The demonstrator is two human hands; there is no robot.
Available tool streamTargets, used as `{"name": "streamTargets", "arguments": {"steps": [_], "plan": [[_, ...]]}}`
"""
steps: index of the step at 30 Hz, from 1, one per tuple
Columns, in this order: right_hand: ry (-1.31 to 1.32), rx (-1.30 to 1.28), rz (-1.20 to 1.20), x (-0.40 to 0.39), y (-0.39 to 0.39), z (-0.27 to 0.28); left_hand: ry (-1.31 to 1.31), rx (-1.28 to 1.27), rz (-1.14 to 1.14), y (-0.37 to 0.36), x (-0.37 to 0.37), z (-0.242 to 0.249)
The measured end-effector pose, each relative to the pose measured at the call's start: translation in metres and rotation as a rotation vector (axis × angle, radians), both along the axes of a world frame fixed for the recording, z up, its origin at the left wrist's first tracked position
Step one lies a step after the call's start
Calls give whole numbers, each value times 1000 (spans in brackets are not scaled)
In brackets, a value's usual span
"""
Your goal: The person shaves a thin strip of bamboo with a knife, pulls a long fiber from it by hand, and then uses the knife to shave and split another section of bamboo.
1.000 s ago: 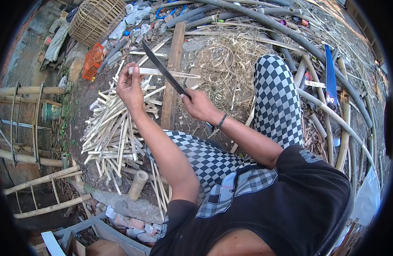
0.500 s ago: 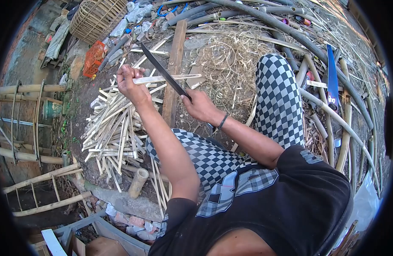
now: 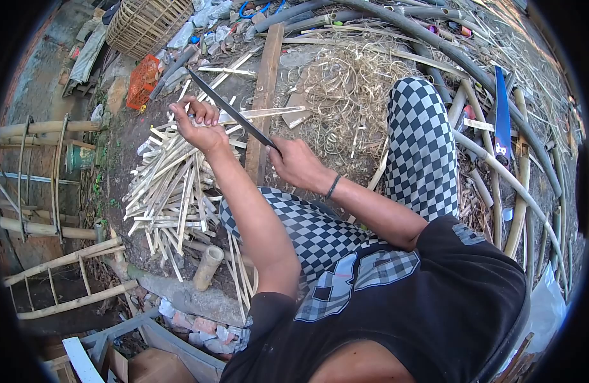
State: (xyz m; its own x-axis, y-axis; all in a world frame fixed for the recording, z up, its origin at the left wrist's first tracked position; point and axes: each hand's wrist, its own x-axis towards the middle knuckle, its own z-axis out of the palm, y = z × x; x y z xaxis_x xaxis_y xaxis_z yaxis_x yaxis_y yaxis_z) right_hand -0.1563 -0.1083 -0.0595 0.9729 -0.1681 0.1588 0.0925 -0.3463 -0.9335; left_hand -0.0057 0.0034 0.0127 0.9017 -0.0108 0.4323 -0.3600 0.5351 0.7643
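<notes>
My left hand (image 3: pixel 200 127) is closed around one end of a pale bamboo strip (image 3: pixel 275 112), its palm turned up and fingers curled. The strip points right, its free end over the wood shavings. In my right hand (image 3: pixel 299 167) is the handle of a machete (image 3: pixel 231 108), its long dark blade slanting up to the left. That blade crosses over the strip just right of my left fingers. Below my left hand lies a heap of cut bamboo strips (image 3: pixel 173 191).
A wooden plank (image 3: pixel 267 76) lies on the ground beyond my hands, beside curly shavings (image 3: pixel 352 96). Bamboo poles (image 3: pixel 499 169) and a blue-bladed saw (image 3: pixel 501 115) are on the right. An orange crate (image 3: pixel 143 82) and a woven basket (image 3: pixel 147 29) stand at upper left.
The machete and my right hand have shifted slightly left, bringing the blade closer to my left fingers. My left hand has rolled, its fingers now more over the strip.
</notes>
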Motion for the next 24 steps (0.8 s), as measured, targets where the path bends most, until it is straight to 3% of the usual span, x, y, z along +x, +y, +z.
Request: {"name": "streamTargets", "arguments": {"steps": [16, 22, 24], "plan": [[-77, -103, -87, 9, 1, 2, -83, 77, -197, -10, -8, 3], [-54, -107, -93, 31, 14, 20, -65, 51, -115, -18, -8, 0], [-58, -82, -88, 39, 20, 15, 33, 76, 121, -21, -8, 2]]}}
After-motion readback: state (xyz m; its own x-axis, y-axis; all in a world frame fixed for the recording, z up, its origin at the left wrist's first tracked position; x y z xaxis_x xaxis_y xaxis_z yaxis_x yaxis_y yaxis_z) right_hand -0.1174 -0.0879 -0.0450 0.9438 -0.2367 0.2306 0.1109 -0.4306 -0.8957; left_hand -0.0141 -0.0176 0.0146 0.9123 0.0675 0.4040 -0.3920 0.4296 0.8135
